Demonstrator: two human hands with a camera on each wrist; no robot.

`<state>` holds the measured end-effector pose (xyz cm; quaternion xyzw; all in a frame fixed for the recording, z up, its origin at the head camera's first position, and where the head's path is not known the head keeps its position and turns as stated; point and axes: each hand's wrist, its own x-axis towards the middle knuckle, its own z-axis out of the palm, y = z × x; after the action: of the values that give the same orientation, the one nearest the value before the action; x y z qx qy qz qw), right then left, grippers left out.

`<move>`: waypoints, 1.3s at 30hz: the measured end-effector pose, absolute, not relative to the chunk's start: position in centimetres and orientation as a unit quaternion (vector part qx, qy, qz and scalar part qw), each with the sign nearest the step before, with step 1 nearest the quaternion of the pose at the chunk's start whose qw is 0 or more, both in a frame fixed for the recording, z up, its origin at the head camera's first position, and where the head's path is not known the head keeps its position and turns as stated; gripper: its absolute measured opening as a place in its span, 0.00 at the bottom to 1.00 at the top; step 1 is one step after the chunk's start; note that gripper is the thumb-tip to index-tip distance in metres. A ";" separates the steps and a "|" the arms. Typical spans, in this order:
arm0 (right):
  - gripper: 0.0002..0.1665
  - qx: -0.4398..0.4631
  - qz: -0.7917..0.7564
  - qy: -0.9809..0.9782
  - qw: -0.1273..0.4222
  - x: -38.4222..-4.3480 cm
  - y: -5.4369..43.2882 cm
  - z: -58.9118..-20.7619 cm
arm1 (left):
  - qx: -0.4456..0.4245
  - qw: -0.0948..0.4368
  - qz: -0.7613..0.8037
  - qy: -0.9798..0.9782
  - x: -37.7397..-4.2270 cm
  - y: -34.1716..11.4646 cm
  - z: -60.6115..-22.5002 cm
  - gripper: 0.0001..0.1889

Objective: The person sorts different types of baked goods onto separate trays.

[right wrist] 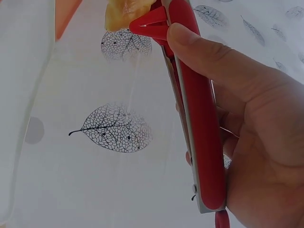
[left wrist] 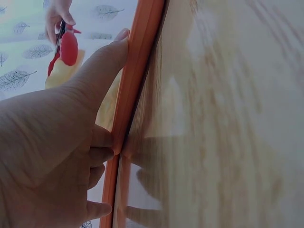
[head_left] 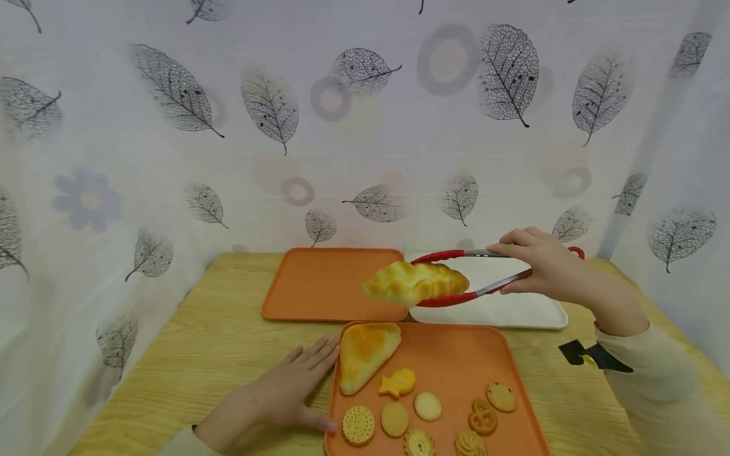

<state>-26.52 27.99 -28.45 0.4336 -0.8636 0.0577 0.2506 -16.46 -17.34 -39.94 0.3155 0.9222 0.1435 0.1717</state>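
My right hand (head_left: 550,269) grips red-and-silver tongs (head_left: 504,281), whose red tips pinch a golden twisted bread roll (head_left: 422,282). In the head view the roll hangs in the air, in front of the far orange tray (head_left: 336,304) and the white tray (head_left: 502,313). The right wrist view shows thumb and fingers round the tongs' red handle (right wrist: 202,128). My left hand (head_left: 285,389) lies spread at the left edge of the near orange tray (head_left: 456,339), fingertips and thumb touching its rim. Beside it, on that tray, is a triangular bread (head_left: 367,354).
Several small biscuits share the near tray, among them a fish-shaped one (head_left: 398,382), a pretzel (head_left: 482,417) and a round dotted one (head_left: 358,425). The wooden table (head_left: 217,316) is bordered by a white leaf-patterned curtain (head_left: 365,145) at the back and sides.
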 end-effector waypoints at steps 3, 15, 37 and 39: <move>0.41 0.430 0.065 -0.868 0.240 -27.5 27.1 -28.5 | 0.316 0.173 0.143 0.922 -16.4 -17.3 -39.8 0.61; 0.37 0.391 0.063 -0.902 0.174 -31.6 23.3 -28.9 | 0.313 0.172 0.147 0.922 -16.3 -17.3 -39.9 0.61; 0.39 0.342 0.018 -0.936 0.082 -37.9 17.0 -32.6 | 0.310 0.169 0.141 0.925 -15.3 -16.7 -40.3 0.61; 0.39 0.340 0.024 -0.937 0.074 -38.1 16.7 -33.0 | 0.309 0.169 0.140 0.925 -15.2 -16.6 -40.3 0.61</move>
<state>-38.05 16.74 -32.97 0.3396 -0.9373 0.0237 0.0742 -15.19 -16.65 -40.29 0.3088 0.9254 0.1404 0.1690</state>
